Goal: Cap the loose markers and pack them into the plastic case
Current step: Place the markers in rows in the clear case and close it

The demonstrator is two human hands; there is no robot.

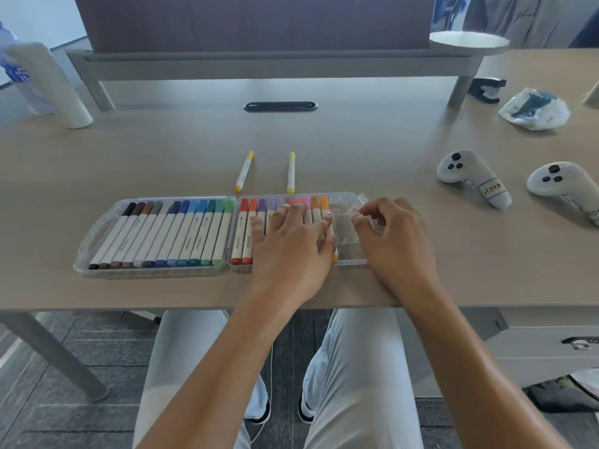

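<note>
Clear plastic case [351, 262] is lying open; left hand [291, 241] is pressing flat, fingers released, right hand [393, 234] curling empty; pressing risks dislodging markers while two yellow markers [243, 171] are waiting loose on the desk [162, 157]

Two yellow-capped white markers [244, 171] [291, 173] lie on the tan surface [162, 163]; the clear case [220, 234] holds black-through-green and red-through-orange caps; white controllers [471, 178] carry black buttons.

I have one view only, from the head camera: wide-angle, looking forward and down from close above the desk [194, 150], my forearms entering from below, my lap and the floor under its near edge.
</note>
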